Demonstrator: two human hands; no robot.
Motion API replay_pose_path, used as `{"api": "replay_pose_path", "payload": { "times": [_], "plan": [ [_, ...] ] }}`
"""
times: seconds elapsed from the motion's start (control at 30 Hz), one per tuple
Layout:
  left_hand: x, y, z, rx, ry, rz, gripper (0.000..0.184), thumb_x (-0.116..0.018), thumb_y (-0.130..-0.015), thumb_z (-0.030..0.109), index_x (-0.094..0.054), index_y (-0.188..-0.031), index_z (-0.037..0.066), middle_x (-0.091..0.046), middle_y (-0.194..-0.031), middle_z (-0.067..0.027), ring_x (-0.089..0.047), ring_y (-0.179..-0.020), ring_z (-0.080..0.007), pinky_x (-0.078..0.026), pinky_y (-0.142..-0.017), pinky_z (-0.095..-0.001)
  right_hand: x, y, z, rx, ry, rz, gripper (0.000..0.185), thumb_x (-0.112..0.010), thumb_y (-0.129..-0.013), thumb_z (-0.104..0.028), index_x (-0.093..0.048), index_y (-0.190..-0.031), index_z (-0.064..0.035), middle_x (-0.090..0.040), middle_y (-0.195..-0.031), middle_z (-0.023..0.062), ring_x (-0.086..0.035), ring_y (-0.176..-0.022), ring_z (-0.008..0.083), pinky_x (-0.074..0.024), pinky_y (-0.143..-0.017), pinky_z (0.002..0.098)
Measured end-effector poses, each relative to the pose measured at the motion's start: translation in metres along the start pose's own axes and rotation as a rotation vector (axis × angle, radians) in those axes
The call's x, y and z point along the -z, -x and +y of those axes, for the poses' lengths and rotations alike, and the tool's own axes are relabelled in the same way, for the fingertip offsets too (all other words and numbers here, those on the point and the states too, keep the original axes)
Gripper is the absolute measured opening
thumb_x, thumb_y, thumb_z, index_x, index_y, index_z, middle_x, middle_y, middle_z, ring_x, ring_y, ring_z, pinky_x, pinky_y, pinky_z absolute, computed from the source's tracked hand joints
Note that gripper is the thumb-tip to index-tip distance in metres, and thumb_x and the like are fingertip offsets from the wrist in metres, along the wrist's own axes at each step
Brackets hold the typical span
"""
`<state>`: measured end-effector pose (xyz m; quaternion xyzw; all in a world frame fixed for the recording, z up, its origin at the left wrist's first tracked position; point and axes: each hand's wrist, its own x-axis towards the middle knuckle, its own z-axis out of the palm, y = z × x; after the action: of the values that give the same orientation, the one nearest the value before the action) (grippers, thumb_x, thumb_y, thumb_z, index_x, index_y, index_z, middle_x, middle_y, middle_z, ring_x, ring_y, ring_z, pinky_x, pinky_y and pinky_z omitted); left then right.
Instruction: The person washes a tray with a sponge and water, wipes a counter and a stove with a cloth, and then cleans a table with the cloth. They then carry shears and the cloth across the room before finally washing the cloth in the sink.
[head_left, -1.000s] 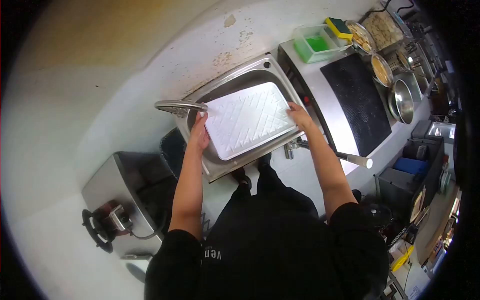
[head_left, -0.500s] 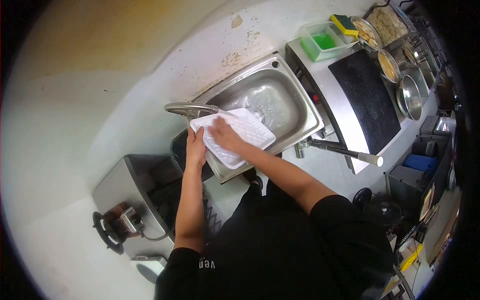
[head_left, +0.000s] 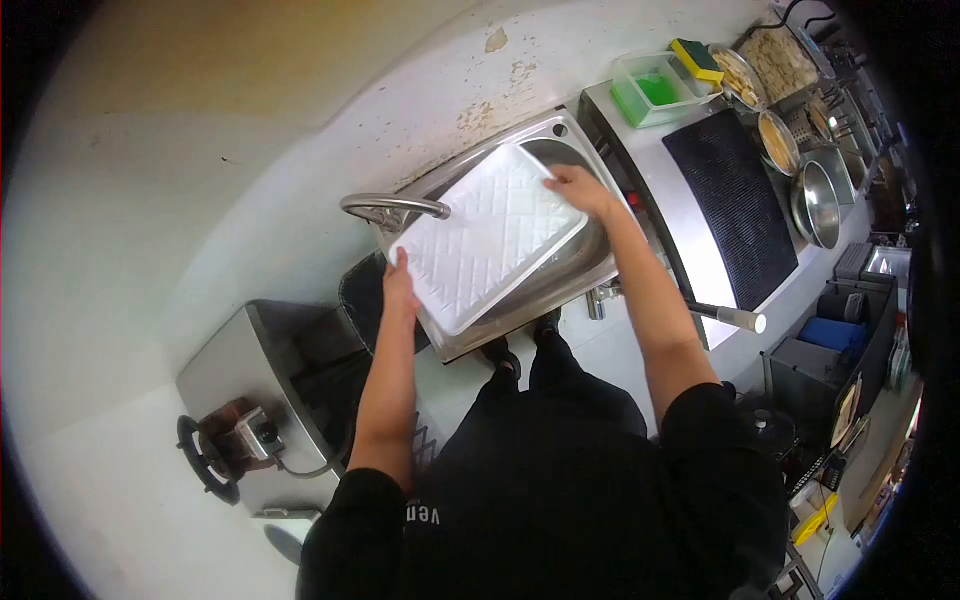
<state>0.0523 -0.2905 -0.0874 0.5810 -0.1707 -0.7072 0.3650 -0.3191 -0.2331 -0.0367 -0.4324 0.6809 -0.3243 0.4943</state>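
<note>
- Head view, surface: steel sink (head_left: 598,245), its far edge set along a pale wall (head_left: 220,220); round hole in the sink's far right corner; wall paint flaked above the far edge
- Faucet (head_left: 395,202) at the far left corner of the sink, curved spout reaching over the white tray (head_left: 490,240)
- Steel bench (head_left: 685,225) just beside the sink's right edge, with a black textured mat (head_left: 735,210) laid on it
- Light floor (head_left: 580,345) visible below the sink's near edge; box-shaped metal unit (head_left: 235,370) at the left, apart from the sink
- Containers: clear plastic box (head_left: 623,80) at the bench's far left corner, green contents inside; yellow and dark-green sponge (head_left: 697,60) at the box's right end
- Steel bowl (head_left: 820,205) beyond the mat's right edge; pans of pale and yellowish food farther back, contents too small to identify
- Tray position: over the sink, slanting across its left and middle parts; whether it touches the sink rim, cannot tell
- Tray appearance: white, rectangular, rounded corners, raised lip, diamond-pattern face turned up
- Left hand (head_left: 400,285): clamped on the tray's left short edge, thumb over the lip
- Right hand (head_left: 583,190): clamped on the opposite short edge, some fingers hidden
</note>
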Motion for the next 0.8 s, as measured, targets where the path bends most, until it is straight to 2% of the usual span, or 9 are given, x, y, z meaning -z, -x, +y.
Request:
{"api": "replay_pose_path", "payload": {
  "times": [0.17,0.3,0.37,0.43,0.5,0.57,0.63,0.73,0.8],
  "plan": [
    [-0.047,-0.059,-0.056,0.080,-0.146,0.058,0.042,-0.062,-0.090,0.027,-0.053,-0.120,-0.001,-0.060,-0.115,-0.0141,-0.060,-0.097,-0.0239,-0.049,-0.083,-0.0380,0.048,0.041,-0.065,0.088,0.112,0.180,0.036,-0.060,-0.090,-0.019,-0.057,-0.120,-0.0003,-0.065,-0.096,0.0096,-0.058,-0.084,0.0148,-0.0462,-0.078,0.0282],
    [-0.100,-0.077,-0.068,-0.307,-0.460,-0.036,0.036,-0.061,-0.088,0.020,-0.055,-0.116,-0.003,-0.062,-0.104,-0.0131,-0.059,-0.092,-0.0210,-0.047,-0.077,-0.0335,0.082,0.071,-0.049,0.128,-0.025,0.299,0.036,-0.058,-0.089,-0.016,-0.055,-0.120,0.0025,-0.065,-0.098,0.0132,-0.060,-0.086,0.0181,-0.0459,-0.079,0.0311],
    [-0.110,-0.070,-0.057,-0.416,-0.550,-0.003,0.034,-0.060,-0.088,0.018,-0.056,-0.114,-0.003,-0.063,-0.100,-0.0124,-0.059,-0.091,-0.0205,-0.046,-0.077,-0.0332,0.092,0.066,0.001,0.034,-0.022,0.354,0.039,-0.057,-0.089,-0.017,-0.053,-0.122,0.0024,-0.065,-0.100,0.0133,-0.060,-0.090,0.0185,-0.0457,-0.082,0.0315],
    [-0.120,-0.028,-0.002,-0.326,-0.741,-0.208,0.032,-0.060,-0.087,0.017,-0.057,-0.113,-0.001,-0.063,-0.091,-0.0108,-0.057,-0.083,-0.0180,-0.046,-0.074,-0.0325,0.080,0.056,0.052,-0.121,-0.156,0.407,0.040,-0.057,-0.088,-0.018,-0.053,-0.122,0.0024,-0.065,-0.103,0.0143,-0.061,-0.092,0.0202,-0.0461,-0.084,0.0323],
    [-0.105,-0.023,0.017,-0.701,-0.717,-0.190,0.028,-0.060,-0.087,0.015,-0.059,-0.111,0.000,-0.063,-0.085,-0.0080,-0.056,-0.071,-0.0152,-0.045,-0.065,-0.0306,0.042,0.029,0.120,-0.074,0.165,0.548,0.041,-0.059,-0.087,-0.021,-0.056,-0.121,0.0015,-0.066,-0.104,0.0145,-0.062,-0.089,0.0226,-0.0472,-0.082,0.0334],
    [-0.097,-0.002,0.059,-0.435,-0.664,-0.222,0.026,-0.060,-0.086,0.012,-0.060,-0.109,-0.001,-0.064,-0.088,-0.0070,-0.056,-0.075,-0.0143,-0.045,-0.069,-0.0289,-0.006,0.027,0.103,-0.182,-0.128,0.395,0.042,-0.060,-0.086,-0.023,-0.057,-0.120,-0.0001,-0.065,-0.109,0.0152,-0.063,-0.093,0.0250,-0.0469,-0.085,0.0337],
    [-0.088,0.023,0.086,-0.414,-0.647,-0.149,0.025,-0.060,-0.086,0.010,-0.061,-0.109,-0.001,-0.064,-0.091,-0.0070,-0.057,-0.077,-0.0139,-0.045,-0.071,-0.0280,-0.062,-0.020,0.162,-0.237,-0.189,0.311,0.038,-0.060,-0.086,-0.022,-0.059,-0.119,-0.0011,-0.065,-0.110,0.0149,-0.061,-0.099,0.0244,-0.0455,-0.087,0.0322],
    [-0.072,0.055,0.101,-0.399,-0.653,-0.134,0.027,-0.060,-0.085,0.006,-0.060,-0.111,-0.002,-0.065,-0.095,-0.0079,-0.059,-0.082,-0.0136,-0.046,-0.074,-0.0270,-0.107,-0.009,0.095,-0.308,-0.221,0.216,0.048,-0.054,-0.091,-0.036,-0.054,-0.125,-0.0026,-0.063,-0.113,0.0151,-0.060,-0.102,0.0260,-0.0453,-0.087,0.0360],
    [-0.071,0.084,0.104,-0.407,-0.623,-0.212,0.035,-0.057,-0.082,-0.002,-0.057,-0.118,-0.002,-0.065,-0.100,-0.0094,-0.061,-0.087,-0.0143,-0.047,-0.077,-0.0269,-0.133,-0.022,0.093,-0.434,-0.334,0.150,0.070,-0.043,-0.091,-0.059,-0.049,-0.129,-0.0006,-0.056,-0.122,0.0199,-0.055,-0.109,0.0312,-0.0408,-0.095,0.0384]
  ]
}}
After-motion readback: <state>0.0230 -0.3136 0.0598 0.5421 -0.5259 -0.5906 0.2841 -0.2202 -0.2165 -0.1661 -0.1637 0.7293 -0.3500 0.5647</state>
